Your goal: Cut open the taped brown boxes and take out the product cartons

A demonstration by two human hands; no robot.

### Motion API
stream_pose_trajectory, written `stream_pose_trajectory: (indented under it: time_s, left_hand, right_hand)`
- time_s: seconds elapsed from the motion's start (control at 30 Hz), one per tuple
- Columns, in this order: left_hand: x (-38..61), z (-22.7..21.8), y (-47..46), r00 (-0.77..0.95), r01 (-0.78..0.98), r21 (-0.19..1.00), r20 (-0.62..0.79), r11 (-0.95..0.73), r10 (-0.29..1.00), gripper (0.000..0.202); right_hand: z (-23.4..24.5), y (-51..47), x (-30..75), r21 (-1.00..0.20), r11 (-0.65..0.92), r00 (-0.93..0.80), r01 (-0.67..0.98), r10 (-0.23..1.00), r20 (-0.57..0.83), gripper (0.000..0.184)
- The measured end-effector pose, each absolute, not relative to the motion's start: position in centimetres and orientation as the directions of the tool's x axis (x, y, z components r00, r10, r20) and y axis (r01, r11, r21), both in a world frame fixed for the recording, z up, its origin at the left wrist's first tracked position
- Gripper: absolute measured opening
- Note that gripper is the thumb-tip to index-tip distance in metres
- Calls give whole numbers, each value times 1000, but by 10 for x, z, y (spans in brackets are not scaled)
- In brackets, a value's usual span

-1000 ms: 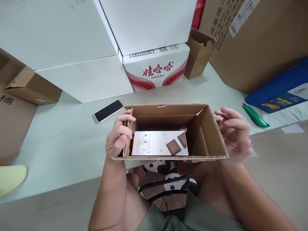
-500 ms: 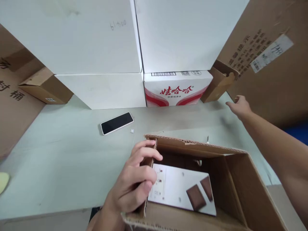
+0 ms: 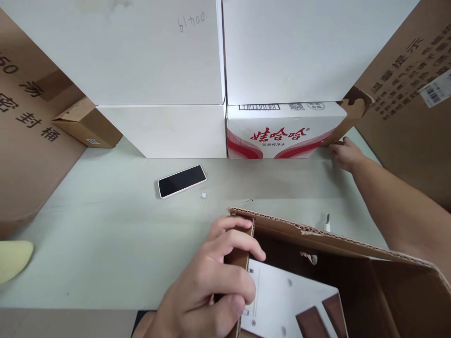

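Left hand [image 3: 211, 286] grips open oblong brown-cardboard box [image 3: 405, 295], likely steadying it | right hand [image 3: 347, 155] by small boxy brown-cardboard carton [image 3: 343, 126]; grip we can't tell

Seemingly a storeroom or packing corner: a pale green bench [image 3: 116, 244] walled in by large brown printed cardboard cartons [image 3: 28, 164], stacked white rectangular boxes [image 3: 151, 61] and a red-and-white cardboard water carton [image 3: 278, 145].

The left hand [image 3: 207, 277] is bare, its fingers [image 3: 243, 240] rounded at the tips; the right hand [image 3: 347, 152] is bare too — wrist [image 3: 359, 165] and forearm [image 3: 398, 202] behind it likewise.
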State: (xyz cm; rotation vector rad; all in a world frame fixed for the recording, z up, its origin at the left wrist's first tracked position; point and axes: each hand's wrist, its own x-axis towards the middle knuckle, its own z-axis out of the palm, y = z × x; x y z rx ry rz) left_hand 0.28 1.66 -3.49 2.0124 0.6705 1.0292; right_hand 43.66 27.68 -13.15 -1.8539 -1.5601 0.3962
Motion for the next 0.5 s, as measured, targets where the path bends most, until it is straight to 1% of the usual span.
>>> stream_pose_trajectory:
  time_s: [0.1, 0.2, 0.27, 0.3, 0.37, 0.4, 0.43, 0.47, 0.5]
  left_hand:
    - [5, -42, 17, 508, 76, 784, 501, -616, 701, 11]
    - [6, -50, 17, 477, 46, 740, 574, -671, 665, 18]
    - [5, -51, 15, 489, 57, 721, 583, -690, 649, 25]
    - [3, -50, 13, 503, 68, 717, 575, -693, 645, 28]
    - [-2, -46, 7, 533, 106, 712, 549, -694, 644, 30]
    - [-6, -43, 4, 547, 131, 707, 533, -695, 646, 30]
    - [-9, -41, 1, 556, 152, 702, 521, -695, 648, 30]
    - [-12, -38, -2, 561, 167, 696, 515, -698, 648, 28]
    - [-15, -35, -5, 567, 179, 693, 508, -699, 649, 27]
  right_hand:
    - [-118, 255, 424, -748, -176, 296, 640, 955, 29, 25]
    - [-95, 210, 408, -777, -217, 344, 590, 939, 0, 18]
    - [-70, 166, 395, -778, -207, 372, 593, 927, 37, 15]
    - [-54, 140, 388, -776, -185, 384, 603, 920, 79, 12]
    - [-14, 83, 369, -755, -113, 388, 646, 900, 198, 7]
    - [7, 54, 357, -727, -26, 369, 686, 874, 316, 6]
    - [27, 26, 345, -668, 56, 296, 742, 867, 401, 6]
    - [45, 0, 333, -602, 116, 209, 790, 872, 442, 7]
    - [59, -22, 320, -532, 180, 61, 828, 913, 404, 8]
